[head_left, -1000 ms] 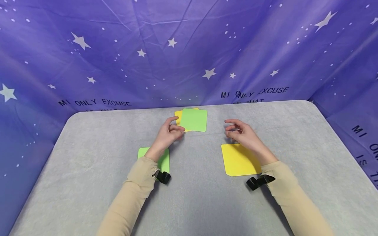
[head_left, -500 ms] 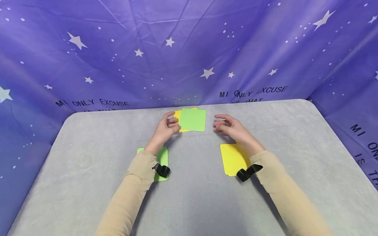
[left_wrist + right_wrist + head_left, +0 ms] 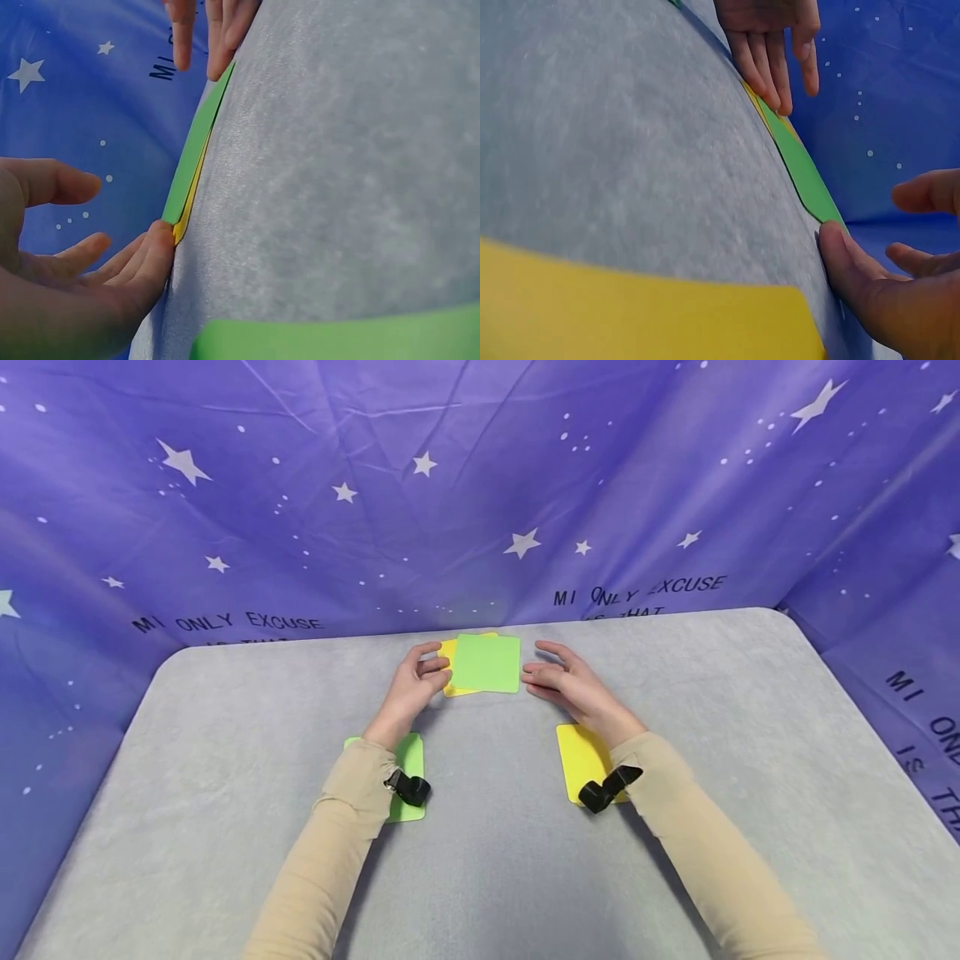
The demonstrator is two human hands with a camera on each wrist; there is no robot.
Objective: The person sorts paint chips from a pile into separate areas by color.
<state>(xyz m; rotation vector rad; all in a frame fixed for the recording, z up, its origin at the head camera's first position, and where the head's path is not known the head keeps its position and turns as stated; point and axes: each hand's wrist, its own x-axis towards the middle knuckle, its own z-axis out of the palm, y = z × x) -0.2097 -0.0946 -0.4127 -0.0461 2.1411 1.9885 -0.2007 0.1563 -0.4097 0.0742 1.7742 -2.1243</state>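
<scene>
Starry purple curtain (image 3: 480, 518) behind grey table (image 3: 487, 860); left hand (image 3: 409, 690) and right hand (image 3: 577, 690), relaxed, gripping nothing, perhaps touch stacked cards (image 3: 487, 664).

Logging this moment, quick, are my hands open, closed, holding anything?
Left hand: open, holding nothing, at the far yellow card.
Right hand: open, holding nothing, at the far green card.

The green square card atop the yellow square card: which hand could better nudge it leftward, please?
Likely the right hand, at the right edge of the green card; the left hand flanks the yellow card.
</scene>
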